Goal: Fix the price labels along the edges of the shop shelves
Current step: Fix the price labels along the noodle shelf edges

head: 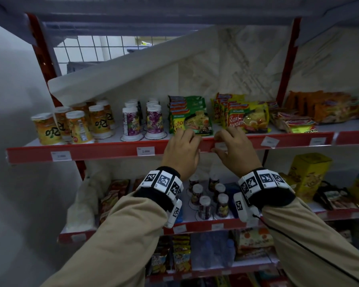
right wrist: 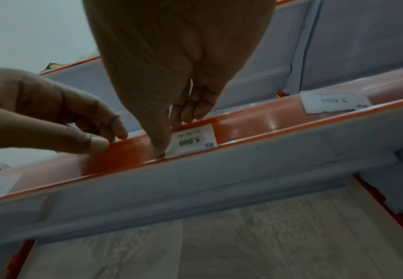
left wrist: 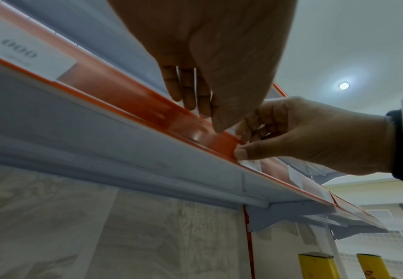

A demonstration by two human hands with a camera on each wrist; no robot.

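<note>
Though blurred from the head, the label [right wrist: 192, 140] reads "5.000" beside the right hand [right wrist: 171, 75].

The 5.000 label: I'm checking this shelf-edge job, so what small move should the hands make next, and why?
Probably slide the 5.000 label level and press it flat into the red rail. The right hand has its thumb at the label's edge, the left hand rests on the rail beside it, and the label sits slightly askew.

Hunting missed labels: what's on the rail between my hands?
Nothing: the red rail is bare between the left hand and the right hand pinching the 5.000 label, in right wrist view.
</note>
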